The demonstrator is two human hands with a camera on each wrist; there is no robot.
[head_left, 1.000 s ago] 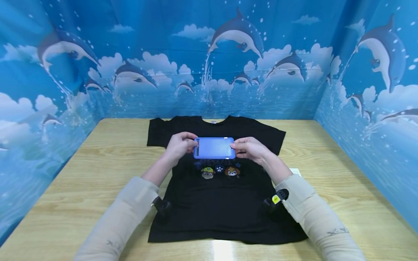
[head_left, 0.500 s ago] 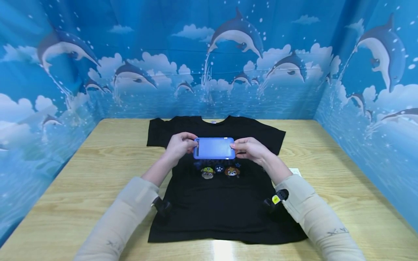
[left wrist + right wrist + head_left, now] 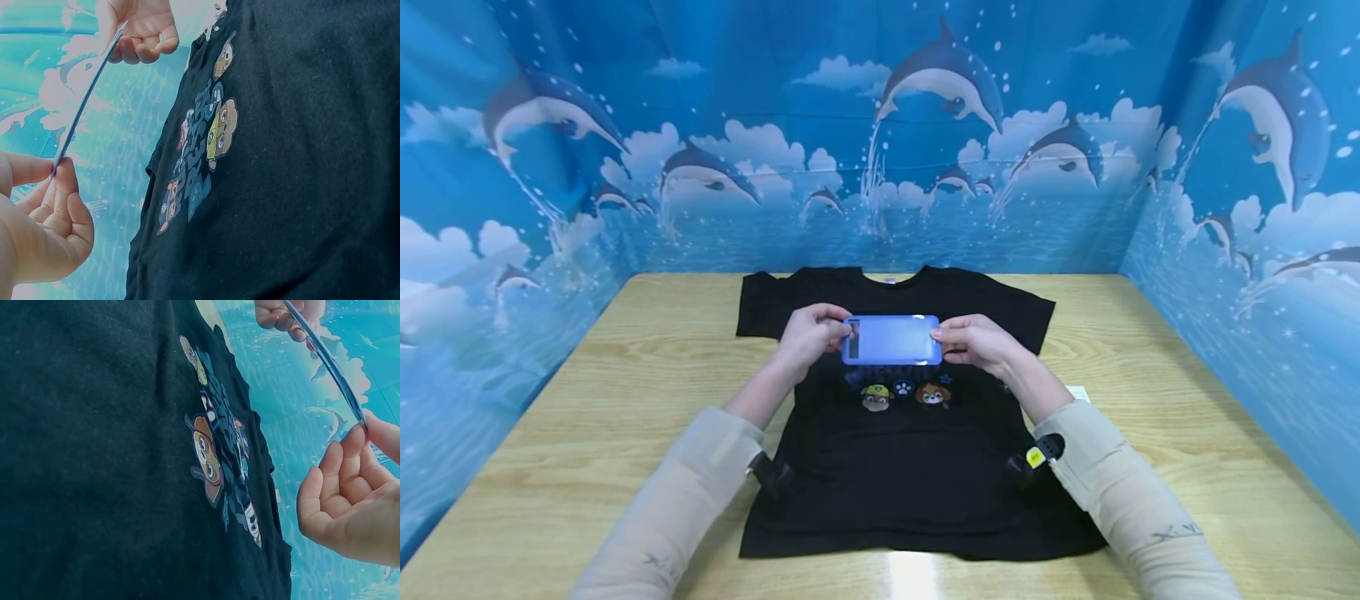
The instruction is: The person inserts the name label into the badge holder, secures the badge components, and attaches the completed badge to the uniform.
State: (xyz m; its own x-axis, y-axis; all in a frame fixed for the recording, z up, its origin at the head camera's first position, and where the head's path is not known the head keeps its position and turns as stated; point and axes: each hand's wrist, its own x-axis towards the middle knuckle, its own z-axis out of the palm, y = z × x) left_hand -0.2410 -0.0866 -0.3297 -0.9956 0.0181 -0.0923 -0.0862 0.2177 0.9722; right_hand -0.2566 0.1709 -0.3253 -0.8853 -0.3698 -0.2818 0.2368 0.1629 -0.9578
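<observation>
Between the two hands, a thin blue rectangular sheet (image 3: 895, 340) is held up lengthwise above a black T-shirt (image 3: 917, 483). It has rounded corners, a paler panel and a see-through strip at its left end; its exact kind is unclear. My left hand (image 3: 808, 337) pinches the left end between thumb and fingers. At the right end, my right hand (image 3: 981, 342) pinches it the same way. Both wrist views show the sheet (image 3: 87, 100) edge-on, very thin, and slightly bowed in the right wrist view. The shirt lies spread flat, with cartoon dog faces (image 3: 876, 398) printed on its chest.
The shirt lies on a wood-grain table (image 3: 625, 400), its collar toward the back. A white tag or paper (image 3: 1078, 393) shows beside the right forearm. Dolphin-print curtains (image 3: 880, 225) enclose the back and sides.
Both hands keep their pinch on the blue sheet and barely move. The sheet looks slightly wider now, and its see-through left strip shows more.
</observation>
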